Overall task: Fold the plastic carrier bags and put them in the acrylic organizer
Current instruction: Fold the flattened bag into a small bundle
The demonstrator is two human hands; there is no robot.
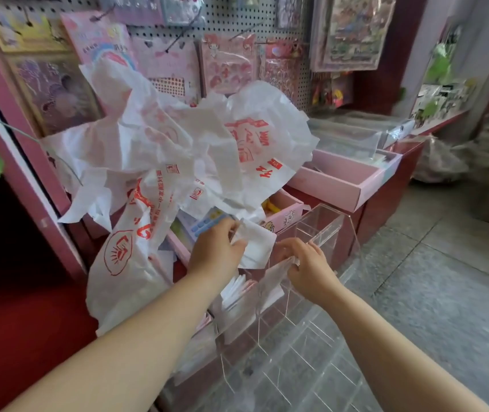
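- The folded bag [256,248], a small white packet, is pinched in the curled fingers of the left hand [216,251], just above the acrylic organizer [320,224] and not yet inside it.
- The right hand [308,266] curls over the top edge of an organizer wall and grips it.
- To do this well, I'd press the fold flat and slide it in edge-first beside the stored packets [233,288], bracing the organizer against tipping.
- Behind, a heap of loose bags [163,138] lies unfolded over pink boxes [341,179].

Folded white bag [255,248] near clear organizer [322,230].
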